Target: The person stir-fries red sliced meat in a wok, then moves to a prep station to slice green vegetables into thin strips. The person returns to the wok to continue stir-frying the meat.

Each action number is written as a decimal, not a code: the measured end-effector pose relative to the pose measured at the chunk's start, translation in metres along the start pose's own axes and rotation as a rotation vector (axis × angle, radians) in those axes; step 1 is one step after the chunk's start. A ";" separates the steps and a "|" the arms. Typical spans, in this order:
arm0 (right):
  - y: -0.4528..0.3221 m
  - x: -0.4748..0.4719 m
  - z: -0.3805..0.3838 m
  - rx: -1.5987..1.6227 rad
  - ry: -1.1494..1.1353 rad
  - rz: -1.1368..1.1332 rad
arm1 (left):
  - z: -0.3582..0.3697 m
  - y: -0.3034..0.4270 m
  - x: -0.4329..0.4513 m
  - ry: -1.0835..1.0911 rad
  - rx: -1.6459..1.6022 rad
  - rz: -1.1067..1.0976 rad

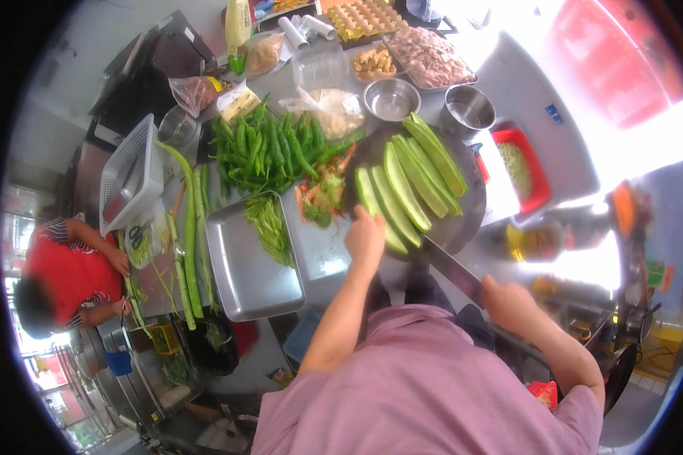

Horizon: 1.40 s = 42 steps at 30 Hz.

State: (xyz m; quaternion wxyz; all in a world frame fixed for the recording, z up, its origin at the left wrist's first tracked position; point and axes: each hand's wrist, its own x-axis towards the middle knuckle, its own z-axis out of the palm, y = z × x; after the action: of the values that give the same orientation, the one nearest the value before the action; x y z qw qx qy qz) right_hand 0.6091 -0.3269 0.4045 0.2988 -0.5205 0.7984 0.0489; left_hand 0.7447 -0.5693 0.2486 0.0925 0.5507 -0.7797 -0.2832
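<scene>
Several long green gourd strips (407, 187) lie side by side on a round dark chopping board (472, 199) before me. My left hand (367, 236) rests at the near end of the leftmost strips, fingertips on or just above them; whether it grips one I cannot tell. In my right hand (503, 301) is the handle of a broad cleaver (452, 272), its blade slanting up and left with the tip near the strips' near ends. Vegetable scraps (321, 199) lie left of the board.
Left are a steel tray (253, 256) with cut green pieces, green peppers (267, 148) and a white basket (134, 176). Steel bowls (391, 99) stand behind the board; a red container (521, 170) is right. A person in red (79, 267) handles long stalks at far left.
</scene>
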 end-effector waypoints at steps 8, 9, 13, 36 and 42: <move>0.063 0.097 0.001 0.095 0.589 0.110 | 0.000 0.032 0.003 -0.170 -0.016 0.006; 0.074 0.118 0.000 0.082 0.598 0.112 | 0.004 0.039 0.003 -0.168 -0.014 0.017; 0.094 0.164 -0.001 0.078 0.513 0.092 | 0.022 0.074 0.009 -0.129 0.019 -0.017; 0.175 0.194 -0.028 0.173 0.538 -0.232 | -0.033 -0.033 -0.136 -0.001 0.111 -0.263; 0.163 0.192 -0.031 0.172 0.612 -0.246 | -0.028 0.022 -0.073 0.042 -0.281 -0.027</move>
State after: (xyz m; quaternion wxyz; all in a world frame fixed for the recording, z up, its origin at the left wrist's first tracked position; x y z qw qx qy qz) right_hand 0.4021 -0.4185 0.2904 0.0919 -0.5764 0.7835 -0.2134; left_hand 0.7671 -0.5072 0.2958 0.1814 0.5485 -0.7228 -0.3793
